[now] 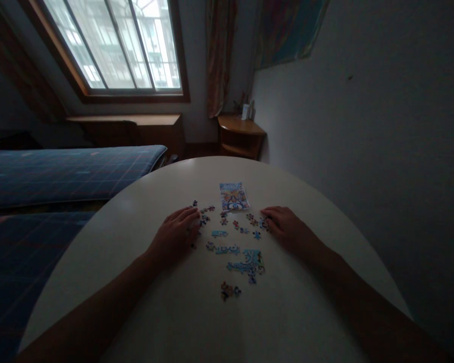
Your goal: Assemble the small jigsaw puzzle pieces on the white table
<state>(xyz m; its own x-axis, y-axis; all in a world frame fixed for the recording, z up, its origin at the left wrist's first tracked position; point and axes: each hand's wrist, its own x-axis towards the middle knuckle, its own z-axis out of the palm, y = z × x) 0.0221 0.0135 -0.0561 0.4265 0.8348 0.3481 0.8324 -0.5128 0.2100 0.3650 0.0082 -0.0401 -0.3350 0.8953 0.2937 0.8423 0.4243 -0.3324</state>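
one blue cluster (252, 259) looks joined; many loose puzzle pieces (257, 235) remain. left hand (178, 229) and right hand (285, 225) sit curled at loose ones; can't tell whether pinching.

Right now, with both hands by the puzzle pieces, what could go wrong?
1. The left hand partly covers loose pieces; sliding it might scatter some.
2. The joined blue section lies between the forearms, so a careless sweep could break it up.
3. The light is dim, so small dark pieces might get mixed up.
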